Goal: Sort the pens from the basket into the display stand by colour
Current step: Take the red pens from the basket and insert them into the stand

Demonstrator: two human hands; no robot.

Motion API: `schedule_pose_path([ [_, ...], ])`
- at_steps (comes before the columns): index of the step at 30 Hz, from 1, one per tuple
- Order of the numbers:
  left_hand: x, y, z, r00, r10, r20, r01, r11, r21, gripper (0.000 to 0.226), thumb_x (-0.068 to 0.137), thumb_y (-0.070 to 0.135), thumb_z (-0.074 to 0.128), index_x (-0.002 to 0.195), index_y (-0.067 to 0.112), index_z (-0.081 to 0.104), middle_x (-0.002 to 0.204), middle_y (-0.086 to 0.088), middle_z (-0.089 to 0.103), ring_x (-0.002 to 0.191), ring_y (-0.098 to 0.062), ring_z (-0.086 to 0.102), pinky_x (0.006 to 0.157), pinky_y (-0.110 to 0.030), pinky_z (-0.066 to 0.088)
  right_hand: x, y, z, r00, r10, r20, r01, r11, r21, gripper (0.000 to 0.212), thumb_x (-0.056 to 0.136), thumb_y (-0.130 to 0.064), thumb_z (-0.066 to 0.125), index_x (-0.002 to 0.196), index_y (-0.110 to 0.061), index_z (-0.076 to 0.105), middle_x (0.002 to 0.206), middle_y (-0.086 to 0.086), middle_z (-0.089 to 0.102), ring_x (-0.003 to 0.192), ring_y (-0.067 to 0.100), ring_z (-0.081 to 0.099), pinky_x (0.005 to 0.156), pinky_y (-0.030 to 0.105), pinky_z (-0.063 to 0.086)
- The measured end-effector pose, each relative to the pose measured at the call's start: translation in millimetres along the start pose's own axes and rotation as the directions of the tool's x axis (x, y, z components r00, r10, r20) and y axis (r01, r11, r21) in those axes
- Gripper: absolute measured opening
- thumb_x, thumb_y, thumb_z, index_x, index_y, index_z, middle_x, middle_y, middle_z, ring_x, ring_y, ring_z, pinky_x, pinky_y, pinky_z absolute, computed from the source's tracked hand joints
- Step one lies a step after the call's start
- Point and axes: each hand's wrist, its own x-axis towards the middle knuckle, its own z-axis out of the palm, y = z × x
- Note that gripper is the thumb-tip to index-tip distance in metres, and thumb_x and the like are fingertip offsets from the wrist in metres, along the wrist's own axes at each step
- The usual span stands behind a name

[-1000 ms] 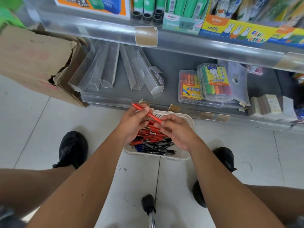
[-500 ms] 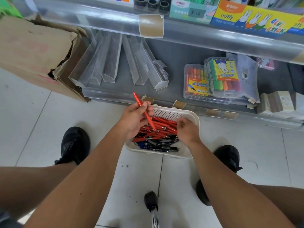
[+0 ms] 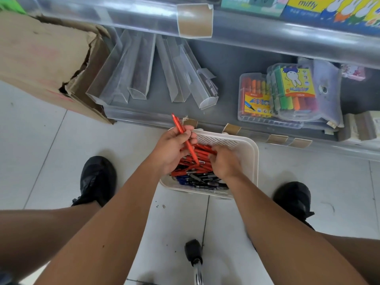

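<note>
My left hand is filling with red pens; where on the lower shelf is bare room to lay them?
Bare grey shelf lies between the clear plastic pen holders and the marker boxes; crowded on both sides.

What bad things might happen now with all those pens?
The left hand holds only one red pen, pinched near its middle, so it might slip and fall to the floor. The right hand is digging in the red pens in the basket, where blue and black pens lie close by, so a wrong colour might get grabbed too.
</note>
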Motion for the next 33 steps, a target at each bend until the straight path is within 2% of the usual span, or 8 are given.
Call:
schedule_pose_path([
  [3,-1,-1,-3,1.0,-0.009,-0.001,0.009,1.0,-0.01,0.019,0.101,0.007,0.046,0.107,0.013,0.063,0.086,-0.001,0.065,0.083,-0.015,0.062,0.082,-0.033,0.051,-5,7,5,0.998,0.062,0.031,-0.064,0.996,0.067,0.022,0.098,-0.012,0.049,0.117,-0.013,0.061,0.105,0.007,0.065,0.093,0.024,0.06,0.069,0.022,0.041],
  [6,-5,-1,-4,1.0,-0.017,-0.009,0.017,1.0,-0.018,0.018,0.101,0.007,0.046,0.107,0.013,0.063,0.085,0.0,0.066,0.083,-0.015,0.062,0.082,-0.032,0.051,-11,10,5,0.991,0.054,0.125,-0.057,0.998,0.017,0.027,0.097,-0.01,0.049,0.12,-0.017,0.063,0.104,0.004,0.065,0.084,0.019,0.057,0.078,0.026,0.045],
  [10,-9,1,-3,1.0,-0.015,-0.011,0.015,1.0,-0.015,0.018,0.101,0.008,0.047,0.108,0.012,0.062,0.084,0.0,0.066,0.082,-0.015,0.062,0.084,-0.033,0.051,-14,14,-4,0.978,0.075,0.195,-0.088,0.994,0.058,0.03,0.099,-0.011,0.047,0.124,-0.014,0.063,0.123,0.008,0.062,0.102,0.021,0.056,0.09,0.025,0.041],
  [16,-16,1,-4,1.0,-0.013,-0.017,0.013,1.0,0.007,0.015,0.1,0.011,0.049,0.101,0.013,0.064,0.083,-0.001,0.065,0.081,-0.015,0.062,0.081,-0.033,0.053,-29,25,-26,0.922,0.086,0.378,-0.22,0.92,0.326,0.027,0.099,-0.011,0.051,0.125,-0.015,0.06,0.107,0.006,0.058,0.093,0.019,0.056,0.082,0.032,0.051],
  [19,-21,-1,-3,0.999,-0.018,-0.032,0.019,0.999,0.043,0.012,0.1,0.013,0.05,0.094,0.013,0.06,0.082,-0.002,0.063,0.08,-0.015,0.06,0.076,-0.03,0.054,-39,30,-29,0.906,0.054,0.42,-0.269,0.84,0.472,0.026,0.1,-0.012,0.051,0.124,-0.015,0.06,0.101,0.004,0.058,0.087,0.012,0.056,0.071,0.023,0.046],
  [22,-26,-2,-1,0.998,-0.018,-0.054,0.023,0.996,0.091,0.015,0.101,0.015,0.05,0.091,0.013,0.061,0.084,-0.003,0.063,0.084,-0.016,0.06,0.078,-0.029,0.055,-44,26,-33,0.902,0.02,0.432,-0.285,0.779,0.558,0.02,0.099,-0.013,0.053,0.114,-0.021,0.063,0.097,0.0,0.059,0.086,0.011,0.057,0.073,0.024,0.046],
  [27,-31,-4,3,1.0,-0.018,0.024,0.017,0.997,0.074,0.018,0.102,0.011,0.046,0.109,0.012,0.063,0.109,-0.008,0.069,0.104,-0.021,0.066,0.087,-0.033,0.054,-47,6,-42,0.899,-0.074,0.433,-0.211,0.793,0.572,0.017,0.098,-0.012,0.055,0.109,-0.022,0.065,0.094,-0.002,0.061,0.085,0.012,0.057,0.073,0.024,0.045],
  [33,-30,-5,9,0.995,-0.017,0.098,0.012,0.998,0.054,0.024,0.102,0.008,0.044,0.122,0.011,0.057,0.108,-0.006,0.069,0.103,-0.018,0.067,0.092,-0.034,0.055,-44,-12,-43,0.917,-0.143,0.372,-0.031,0.905,0.425,0.011,0.093,-0.014,0.062,0.09,-0.025,0.064,0.093,0.004,0.067,0.082,0.013,0.059,0.073,0.026,0.045],
])
